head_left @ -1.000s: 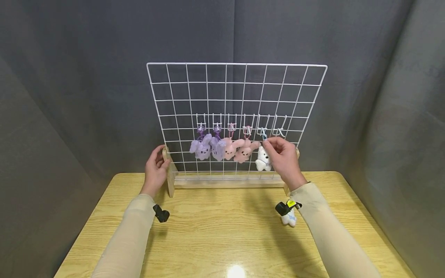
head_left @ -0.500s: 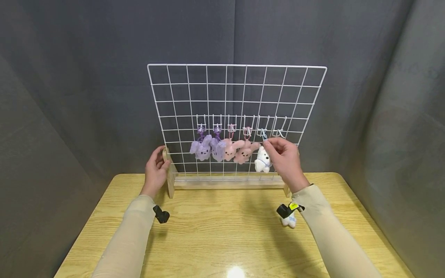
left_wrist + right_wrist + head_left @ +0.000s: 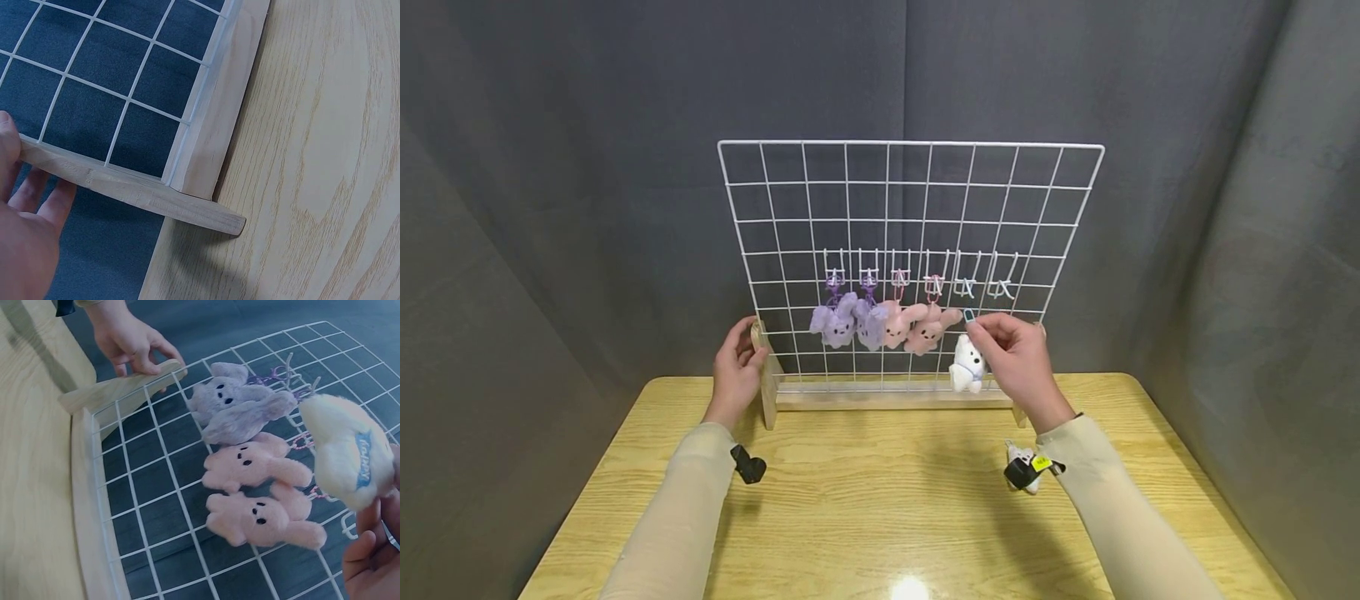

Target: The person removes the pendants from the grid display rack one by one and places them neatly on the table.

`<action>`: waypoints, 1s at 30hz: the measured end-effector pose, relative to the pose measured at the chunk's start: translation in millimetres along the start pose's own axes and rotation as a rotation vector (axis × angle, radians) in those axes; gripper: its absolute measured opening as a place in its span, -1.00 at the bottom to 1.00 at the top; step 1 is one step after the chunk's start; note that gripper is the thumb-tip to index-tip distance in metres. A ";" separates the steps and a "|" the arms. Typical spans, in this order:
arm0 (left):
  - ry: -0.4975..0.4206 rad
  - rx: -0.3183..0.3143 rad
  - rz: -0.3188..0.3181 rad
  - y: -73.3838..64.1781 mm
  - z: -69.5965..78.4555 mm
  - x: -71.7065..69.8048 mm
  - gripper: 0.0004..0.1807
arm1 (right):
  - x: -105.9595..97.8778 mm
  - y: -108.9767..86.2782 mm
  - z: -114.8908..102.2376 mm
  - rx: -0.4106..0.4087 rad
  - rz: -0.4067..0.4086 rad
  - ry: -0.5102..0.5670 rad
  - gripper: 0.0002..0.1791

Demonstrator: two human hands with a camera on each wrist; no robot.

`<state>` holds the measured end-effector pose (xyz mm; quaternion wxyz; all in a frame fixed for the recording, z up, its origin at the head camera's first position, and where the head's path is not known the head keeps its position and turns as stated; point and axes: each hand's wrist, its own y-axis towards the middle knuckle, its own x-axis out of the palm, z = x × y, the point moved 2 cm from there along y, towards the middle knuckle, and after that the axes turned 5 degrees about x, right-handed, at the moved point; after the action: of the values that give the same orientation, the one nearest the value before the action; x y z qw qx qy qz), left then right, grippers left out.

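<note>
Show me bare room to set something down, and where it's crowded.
Bare table lies mainly between the left sleeve and right sleeve, before the wooden bar; narrower strips run outside each sleeve. Crowded: the lower wire grid, with purple toys, pink toys and a white toy in the right hand, and beside the right sleeve, where another white toy lies.

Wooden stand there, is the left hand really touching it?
Touching. The left wrist view shows it: the left hand has its thumb against the wooden stand and its fingers reaching behind.
</note>
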<state>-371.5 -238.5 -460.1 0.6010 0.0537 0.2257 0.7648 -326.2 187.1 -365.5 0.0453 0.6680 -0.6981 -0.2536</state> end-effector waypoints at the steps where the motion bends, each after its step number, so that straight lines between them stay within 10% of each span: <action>1: -0.002 0.000 -0.001 0.0 -0.3 0.2 -0.35 | -0.5 -1.9 2.0 0.002 -0.008 -0.011 -0.80; 30: -0.011 -0.006 -0.001 2.0 -2.4 -0.3 -0.35 | -0.2 -33.3 85.4 0.116 -0.224 -0.237 -0.80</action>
<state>-374.0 -239.9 -461.4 0.6030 0.0561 0.2200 0.7648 -330.2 213.1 -453.3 -0.1045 0.7087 -0.6332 -0.2932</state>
